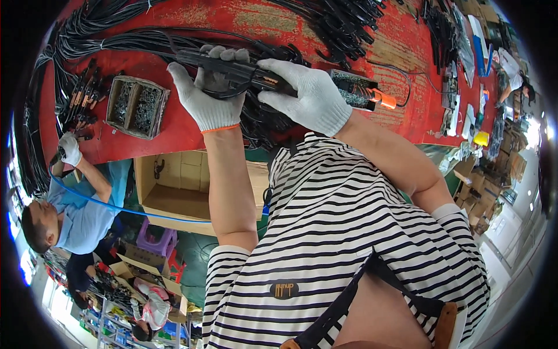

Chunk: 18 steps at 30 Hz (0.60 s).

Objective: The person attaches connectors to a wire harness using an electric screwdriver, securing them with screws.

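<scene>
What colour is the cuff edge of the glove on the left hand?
Orange, on a white knit glove on the left hand; the head view shows it.

Factory assembly workshop: long red worktop (174,136) heaped with black cable bundles (343,23), divided parts box (136,106), cardboard cartons (180,186), gloved co-worker (75,215) alongside.

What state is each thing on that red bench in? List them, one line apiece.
Left hand: gloved, gripping the black part.
Right hand: gloved, laid over the same part.
Black part: held above the red bench, cable attached.
Power screwdriver: lying on its side.
Divided box: open, both compartments filled with small dark pieces.
Cardboard carton: open.
</scene>
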### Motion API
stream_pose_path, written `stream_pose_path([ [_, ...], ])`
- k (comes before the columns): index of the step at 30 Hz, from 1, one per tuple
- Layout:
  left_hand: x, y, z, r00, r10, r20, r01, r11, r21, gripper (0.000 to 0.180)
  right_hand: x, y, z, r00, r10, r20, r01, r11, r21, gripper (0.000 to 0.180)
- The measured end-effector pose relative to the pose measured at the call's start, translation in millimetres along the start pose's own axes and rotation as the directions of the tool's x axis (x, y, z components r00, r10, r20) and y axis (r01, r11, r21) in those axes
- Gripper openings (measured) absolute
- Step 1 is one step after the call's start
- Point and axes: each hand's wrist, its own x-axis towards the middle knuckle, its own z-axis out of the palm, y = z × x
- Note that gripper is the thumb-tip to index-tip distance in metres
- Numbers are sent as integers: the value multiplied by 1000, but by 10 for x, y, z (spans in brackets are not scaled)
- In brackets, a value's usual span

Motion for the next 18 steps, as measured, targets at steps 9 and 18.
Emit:
stream_pose_path([
  [9,197,9,-54,995,8,101,-20,993,118,45,-1,19,24,998,-6,-69,5,1000,-5,52],
  [18,282,-27,20,999,38,-23,-30,963,269,20,26,88,33,993,-22,-119,17,999,-42,54],
])
